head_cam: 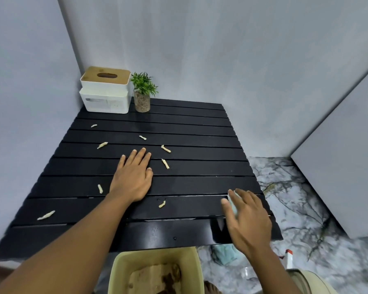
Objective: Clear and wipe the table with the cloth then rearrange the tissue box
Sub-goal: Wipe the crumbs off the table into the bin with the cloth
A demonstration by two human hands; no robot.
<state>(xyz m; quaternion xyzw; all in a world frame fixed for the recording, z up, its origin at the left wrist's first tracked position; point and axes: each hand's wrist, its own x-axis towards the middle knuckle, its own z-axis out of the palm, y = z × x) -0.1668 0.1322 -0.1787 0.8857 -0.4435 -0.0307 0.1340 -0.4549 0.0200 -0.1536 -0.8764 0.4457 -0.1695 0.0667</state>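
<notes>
A black slatted table [191,128] carries several pale twisted paper scraps, such as one scrap [165,148] and another [46,215]. The white tissue box [105,91] with a wooden lid stands in the far left corner. My left hand [134,177] lies flat on the middle of the table with straight fingers, between the scraps. My right hand [248,217] is at the front right edge, blurred, with a pale bluish wad [232,201] held between thumb and fingers. A teal cloth [224,254] lies on the floor under that edge.
A small potted plant [143,93] stands beside the tissue box. A beige bin [155,270] with brown waste sits below the table's front edge. A spray bottle [288,258] stands on the marble floor at the right. Walls close in behind and on the left.
</notes>
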